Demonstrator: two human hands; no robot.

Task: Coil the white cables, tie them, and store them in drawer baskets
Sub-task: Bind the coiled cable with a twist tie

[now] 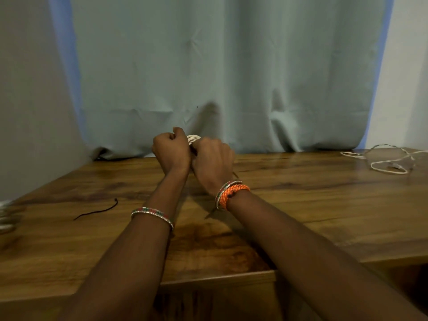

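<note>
Both my hands are raised together above the middle of the wooden table (pixel 301 205). My left hand (pixel 172 150) and my right hand (pixel 214 162) are curled, knuckles toward me, around a small coiled white cable (pixel 193 138). Only the top loops of the coil show between the two hands; the rest is hidden behind the fingers. A second white cable (pixel 389 162) lies loose and uncoiled at the far right of the table. A thin black tie (pixel 97 210) lies on the table to the left of my left forearm.
A pale green curtain (pixel 220 66) hangs behind the table's far edge. At the left edge sits a blurred metallic object (pixel 8 218). The table front has a recessed section (pixel 220 278) below my arms.
</note>
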